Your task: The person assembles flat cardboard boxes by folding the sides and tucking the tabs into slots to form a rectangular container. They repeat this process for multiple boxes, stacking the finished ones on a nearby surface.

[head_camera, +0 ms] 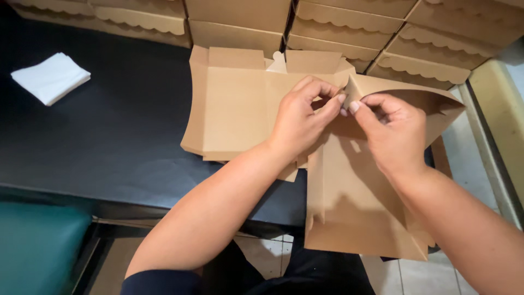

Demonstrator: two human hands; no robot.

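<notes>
Curved brown box blank (pixel 355 207), both hands pinching, black table (pixel 109 136), tiled floor (pixel 469 164)

Plain tan-brown cardboard box blank (pixel 349 191), black table (pixel 109 131), white folded napkin (pixel 50 77), teal seat cushion (pixel 38 246)

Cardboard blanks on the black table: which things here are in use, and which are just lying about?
In use:
- left hand and right hand, pinching a flap of the brown box blank
- stack of flat blanks beneath

Lying about:
- folded white cloth
- finished scalloped boxes at the back
- green seat
</notes>
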